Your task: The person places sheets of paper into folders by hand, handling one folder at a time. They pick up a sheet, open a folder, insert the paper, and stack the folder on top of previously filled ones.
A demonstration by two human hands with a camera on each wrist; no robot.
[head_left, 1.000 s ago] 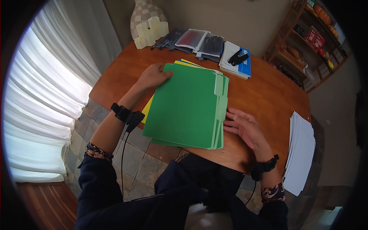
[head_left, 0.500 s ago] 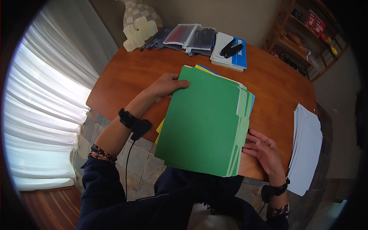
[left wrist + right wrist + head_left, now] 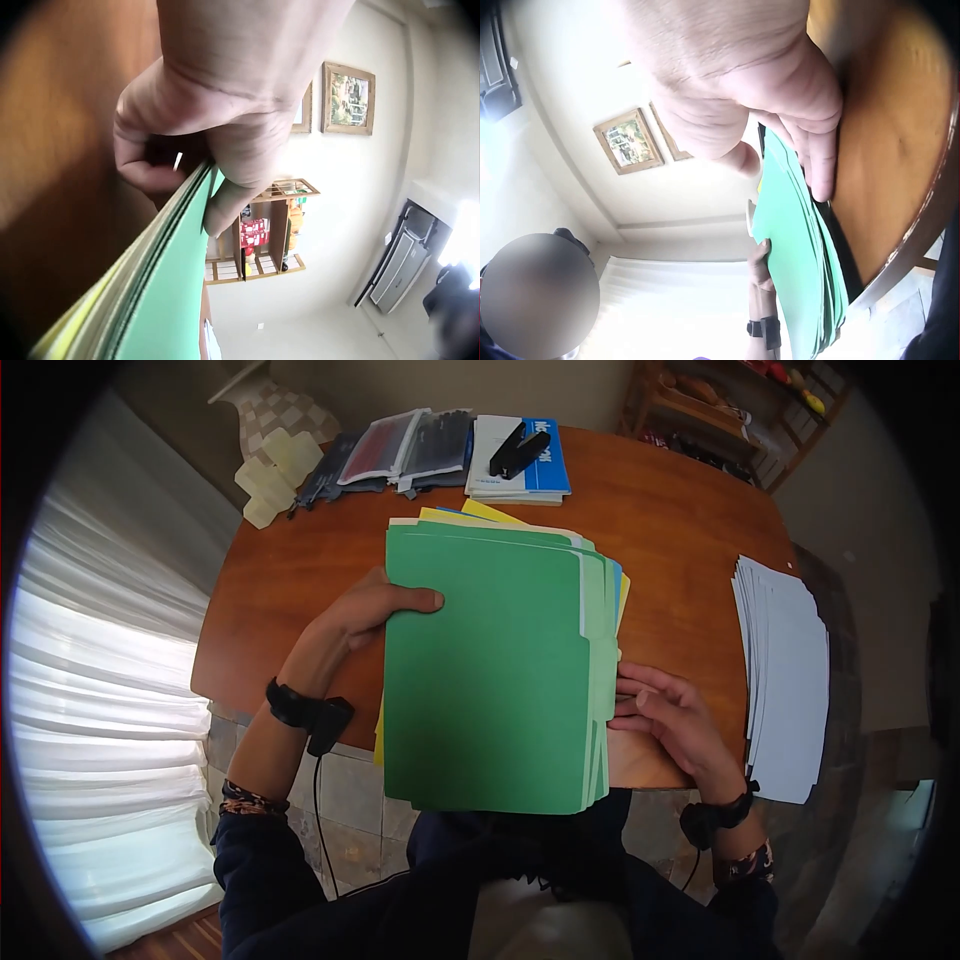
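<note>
A stack of file folders, green on top with yellow and blue ones under it, lies over the table's near edge in the head view. My left hand grips its left edge; the thumb lies on the top green folder and the fingers go beneath, as the left wrist view shows. Along the opposite, tabbed edge, my right hand rests its nearly straight fingers against the pale green tabs. The right thumb stands free of the folders. Edges of the stack are uneven, with yellow corners sticking out at top and right.
A stack of white paper lies at the table's right edge. At the back are a black stapler on blue-and-white notebooks, zip pouches, pale yellow block-like pieces and a checkered vase. A white curtain hangs at left.
The folder stack has turned from a slant to nearly straight before me. My left hand now sits lower on its left edge. More yellow shows at the top and right. My right hand stays along the tabs.
</note>
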